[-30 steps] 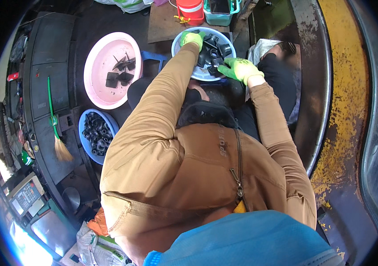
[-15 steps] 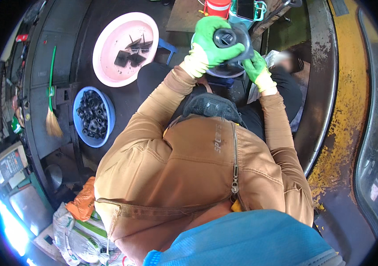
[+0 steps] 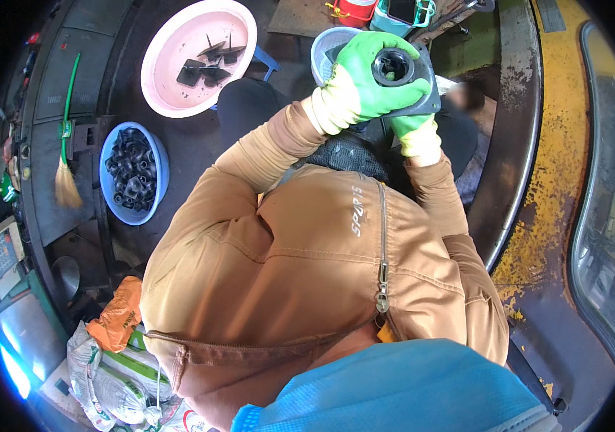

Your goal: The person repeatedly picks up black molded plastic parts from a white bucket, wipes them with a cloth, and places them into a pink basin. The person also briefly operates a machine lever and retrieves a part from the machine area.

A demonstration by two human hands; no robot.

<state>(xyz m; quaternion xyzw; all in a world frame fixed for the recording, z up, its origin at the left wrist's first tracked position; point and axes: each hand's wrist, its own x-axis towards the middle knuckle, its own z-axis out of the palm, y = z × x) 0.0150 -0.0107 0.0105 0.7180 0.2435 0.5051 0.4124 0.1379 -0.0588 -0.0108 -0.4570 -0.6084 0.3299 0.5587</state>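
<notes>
Both my hands wear green gloves with pale yellow cuffs. My left hand (image 3: 354, 79) is closed round a black rubber part (image 3: 425, 66), its thumb and fingers curving about the round collar. The part has a flat, squarish flange, and its ring-shaped opening faces up toward me. Some green shows inside that opening. My right hand (image 3: 415, 131) holds the part from below at its near edge; its fingers are mostly hidden beneath the flange. Just left of the part, partly covered by my left hand, stands a light blue-grey basket (image 3: 319, 61).
Several flat black pieces lie in a pink basin (image 3: 159, 83) at the far left. A blue tub (image 3: 109, 198) of black rubber parts stands nearer. Beyond my hands are a red container (image 3: 355, 11) and a teal basket (image 3: 386, 23). A worn yellow machine panel (image 3: 538, 237) rises at right.
The rubber part has moved a little right and nearer, and tilted so its opening faces me more. My right hand has shifted from its right edge to underneath. The whole view has shifted slightly.
</notes>
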